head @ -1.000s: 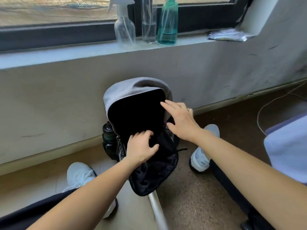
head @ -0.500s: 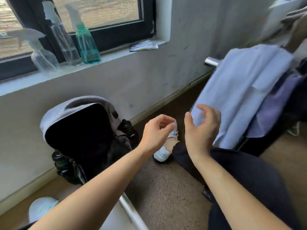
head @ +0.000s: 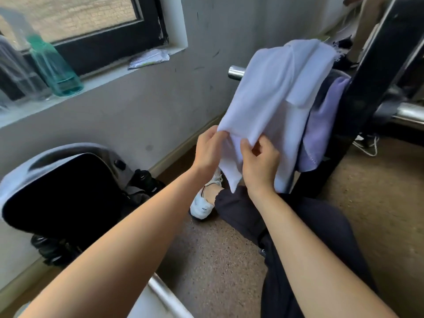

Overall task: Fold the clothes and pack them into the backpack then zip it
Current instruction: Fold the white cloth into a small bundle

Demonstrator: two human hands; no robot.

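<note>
A white garment (head: 273,92) hangs over a dark frame at the upper right, with a lilac cloth (head: 321,125) draped beside it. My left hand (head: 207,151) pinches the garment's lower left edge. My right hand (head: 259,166) grips the hem just to the right of it. The grey and black backpack (head: 62,187) stands open against the wall at the lower left, its main flap folded back and its dark inside showing.
A teal bottle (head: 54,67) and clear spray bottles stand on the window sill, with a plastic packet (head: 149,58) further right. A black frame (head: 367,88) with chrome bars (head: 236,72) carries the clothes. My white shoe (head: 204,203) and dark trouser leg lie between backpack and frame.
My view swung from the backpack to the right. Both hands left the backpack's opening, crossed over and took hold of the white garment's lower edge.
</note>
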